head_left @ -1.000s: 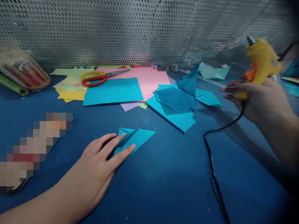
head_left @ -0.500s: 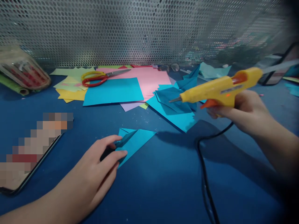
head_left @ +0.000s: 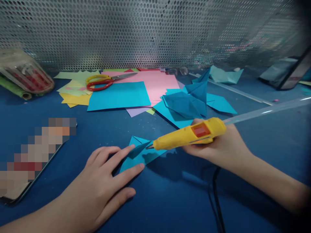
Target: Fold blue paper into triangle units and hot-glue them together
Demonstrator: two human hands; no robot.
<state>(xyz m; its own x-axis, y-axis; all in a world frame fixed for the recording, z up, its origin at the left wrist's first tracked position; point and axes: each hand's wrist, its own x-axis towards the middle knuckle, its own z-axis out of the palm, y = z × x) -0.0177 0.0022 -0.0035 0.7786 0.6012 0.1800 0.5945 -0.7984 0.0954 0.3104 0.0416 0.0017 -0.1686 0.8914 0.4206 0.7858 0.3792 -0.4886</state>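
Note:
My right hand (head_left: 213,145) is closed around a yellow glue gun (head_left: 184,134), a clear glue stick (head_left: 269,110) poking out of its back end. The metal nozzle is over a folded piece of blue paper (head_left: 138,158); whether it touches, I cannot tell. My left hand (head_left: 107,174) lies with fingers spread, two fingertips resting on that paper's left part and lower edge. Behind the glue gun stands a darker blue folded paper shape (head_left: 187,102) on more blue paper.
Scissors (head_left: 102,82) lie on a flat blue sheet (head_left: 119,97) and coloured papers at the back. A phone (head_left: 36,161) with a blurred screen lies left, near a clear jar (head_left: 26,71). The gun's black cord (head_left: 217,197) trails front right. Perforated metal (head_left: 136,35) stands behind.
My right hand has brought the glue gun left and down, its nozzle now over the folded paper. The fingers of my left hand have spread, and the paper has shifted slightly right.

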